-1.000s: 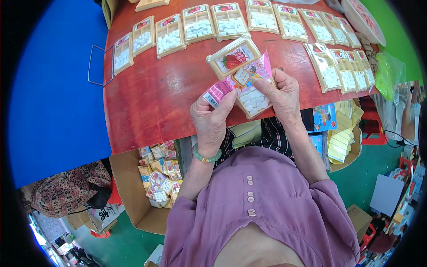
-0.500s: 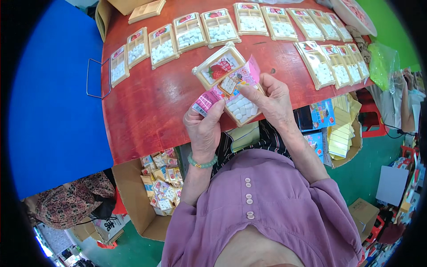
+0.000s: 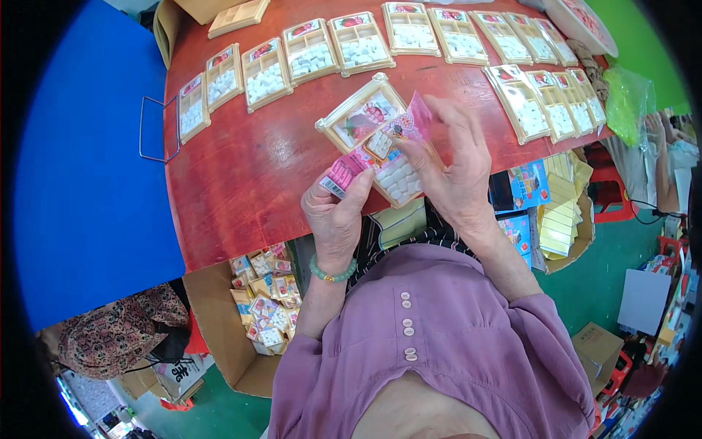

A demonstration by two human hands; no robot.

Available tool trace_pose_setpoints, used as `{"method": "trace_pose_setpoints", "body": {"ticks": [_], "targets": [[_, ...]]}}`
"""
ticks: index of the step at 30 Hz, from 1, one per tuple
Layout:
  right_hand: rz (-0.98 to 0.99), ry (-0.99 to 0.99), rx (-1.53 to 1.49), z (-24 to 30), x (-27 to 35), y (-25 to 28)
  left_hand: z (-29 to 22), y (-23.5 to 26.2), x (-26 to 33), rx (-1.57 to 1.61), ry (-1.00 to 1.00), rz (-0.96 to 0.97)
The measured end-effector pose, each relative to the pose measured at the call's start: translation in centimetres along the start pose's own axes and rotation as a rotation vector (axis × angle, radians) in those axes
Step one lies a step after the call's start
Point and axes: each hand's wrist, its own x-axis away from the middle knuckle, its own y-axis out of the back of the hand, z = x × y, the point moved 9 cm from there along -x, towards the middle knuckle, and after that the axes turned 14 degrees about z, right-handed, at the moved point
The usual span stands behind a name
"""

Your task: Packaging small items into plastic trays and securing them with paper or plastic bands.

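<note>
A cream plastic tray is held tilted above the table's near edge. Its far compartment shows a strawberry picture, and white tablet-like pieces fill the near part. Around its middle lies a pink printed paper band, one end of it sticking up on the right. My left hand pinches the tray's left side and the band's barcoded end. On the other side, my right hand has its fingers raised and apart, slightly blurred, with the thumb at the band. The tray's underside is hidden.
Several similar filled trays stand in a curved row along the red table, with more at the right. Stacked empty trays sit at the far left. Below are a cardboard box of packed trays and a box of yellow cards.
My right hand's fingers have lifted away from the tray's right edge and spread. The raised pink band end stands more upright. My left hand keeps its hold.
</note>
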Motion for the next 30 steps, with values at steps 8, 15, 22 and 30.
{"method": "trace_pose_setpoints", "body": {"ticks": [8,15,22,30], "targets": [[0.251,-0.335,-0.934,-2.7,0.8,-3.7,0.0,-0.1,0.1,-0.08,0.024,0.021],[0.409,-0.453,-1.277,-3.8,1.1,-5.4,-0.1,-0.4,-0.4,-0.096,0.047,0.059],[0.562,-0.443,-1.454,-3.8,1.9,-5.6,0.2,-0.7,-0.1,-0.184,0.082,0.14],[0.576,-0.377,-1.545,-4.9,3.5,-5.1,-0.2,-3.1,-0.2,-0.098,0.174,0.318]]}}
